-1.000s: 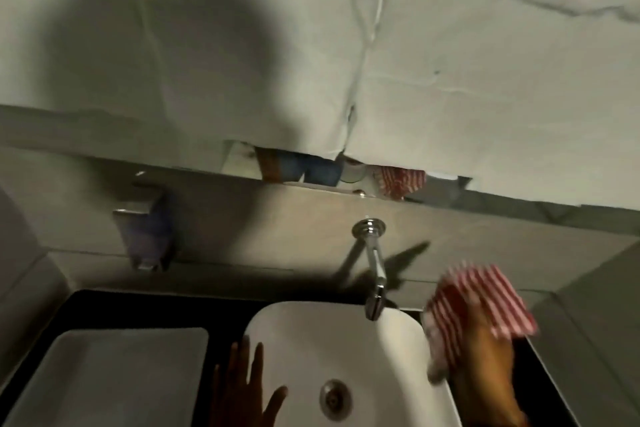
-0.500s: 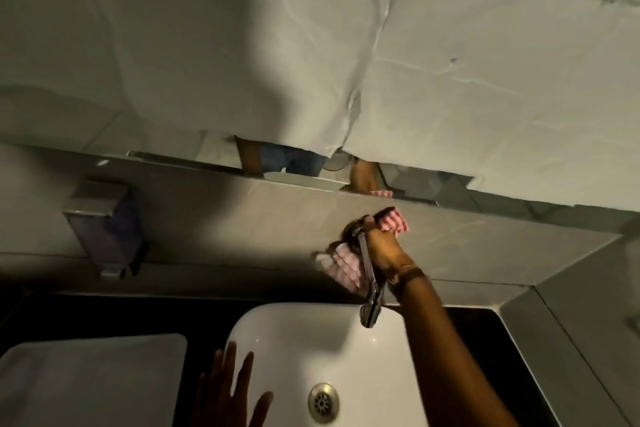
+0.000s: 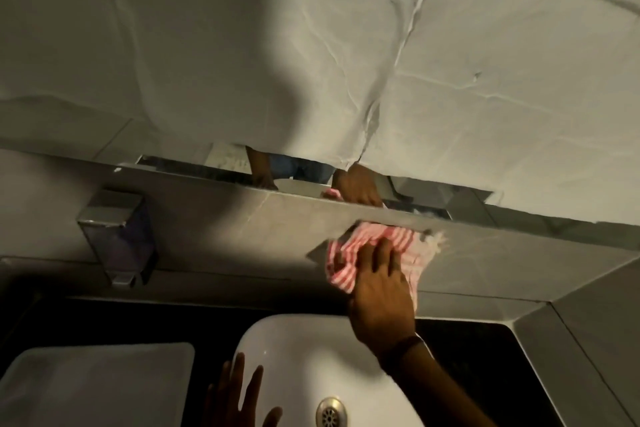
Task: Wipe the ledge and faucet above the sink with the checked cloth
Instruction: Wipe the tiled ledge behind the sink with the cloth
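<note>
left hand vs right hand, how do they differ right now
The right hand is raised to the grey tiled wall below the ledge, pressing the red-and-white checked cloth flat; the left hand sits low at the white sink rim, empty. The right wrist wears a dark band; the left shows none. Both have fingers spread.

A crumpled white sheet point(image 3: 450, 62) covers most of the wall, torn along its lower edge, where a strip of mirror point(image 3: 304, 177) shows. Grey tiles point(image 3: 214, 218) run below it, and a grey tiled side wall point(image 3: 595, 340) meets them at the right corner. A clear soap dispenser point(image 3: 119, 236) with a metal top hangs on the tiles at left. The counter point(image 3: 485, 350) is black, with a white tray point(image 3: 93, 388) at lower left. The light is dim, and a broad shadow point(image 3: 207, 80) falls across the sheet.
</note>
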The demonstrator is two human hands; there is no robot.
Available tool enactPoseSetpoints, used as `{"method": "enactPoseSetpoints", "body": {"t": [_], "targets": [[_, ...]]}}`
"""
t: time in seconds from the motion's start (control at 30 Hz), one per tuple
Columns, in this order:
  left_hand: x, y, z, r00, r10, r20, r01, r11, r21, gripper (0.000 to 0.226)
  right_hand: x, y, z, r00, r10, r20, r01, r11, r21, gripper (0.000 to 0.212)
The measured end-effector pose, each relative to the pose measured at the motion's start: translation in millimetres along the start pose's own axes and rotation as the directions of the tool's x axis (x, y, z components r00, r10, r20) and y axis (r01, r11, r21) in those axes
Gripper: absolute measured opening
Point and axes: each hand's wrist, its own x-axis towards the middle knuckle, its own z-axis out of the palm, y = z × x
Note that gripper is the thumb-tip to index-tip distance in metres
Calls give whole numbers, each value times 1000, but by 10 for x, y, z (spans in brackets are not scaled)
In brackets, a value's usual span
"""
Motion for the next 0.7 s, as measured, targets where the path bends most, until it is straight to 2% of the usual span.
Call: {"method": "enactPoseSetpoints", "body": {"t": [0.07, 0.13, 0.2, 0.27, 0.33, 0.37, 0.4, 0.47, 0.53, 0.57, 0.6, 0.63, 0.67, 0.7], "targets": [[-7, -3, -17, 1000, -16, 23, 16, 1000, -8, 80, -74, -38, 38, 980, -198, 16, 196, 946, -259, 80], [1, 2, -10, 999, -11, 38, 11, 1000, -2, 76, -131, -36, 10, 950, -285, 128, 312, 838, -447, 71], [14, 3, 6, 996, -25, 83, 25, 1000, -5, 73, -68, -61, -57, 943, -286, 171, 330, 722, -608, 71], [10, -6, 17, 996, -35, 87, 35, 999, -4, 74, 37, -141, -117, 951, -278, 134, 276, 575, -770, 80], [13, 0, -11, 997, -27, 74, 27, 1000, 2, 74, 88, -154, -167, 955, -278, 103, 242, 531, -812, 84], [11, 2, -10, 997, -24, 68, 24, 1000, 5, 74, 94, -109, -171, 941, -311, 134, 282, 500, -819, 83], [11, -1, -2, 998, -23, 56, 23, 1000, 10, 74, 89, -42, -187, 921, -356, 160, 341, 532, -775, 78], [1, -20, 21, 1000, -18, 18, 17, 999, 34, 75, -9, 99, -193, 905, -396, 158, 412, 717, -563, 70], [-3, -78, 64, 998, 31, -51, -25, 994, 106, 80, -116, 184, -121, 913, -405, -54, 375, 882, -284, 68], [0, -109, 95, 994, 67, -90, -52, 987, 152, 82, -136, 179, -78, 921, -351, -167, 335, 935, -117, 66], [10, -134, 115, 989, 97, -109, -75, 978, 193, 80, -124, 155, -52, 950, -229, -212, 262, 954, 146, 62], [24, -156, 132, 988, 114, -100, -89, 970, 226, 78, -92, 130, -71, 978, -77, -194, 158, 881, 447, 59], [34, -173, 155, 991, 106, -78, -84, 966, 243, 75, -24, 122, -93, 987, 62, -145, 58, 713, 699, 58], [39, -184, 180, 995, 82, -51, -67, 967, 245, 72, 36, 128, -154, 984, 167, -61, -29, 494, 869, 59]]}}
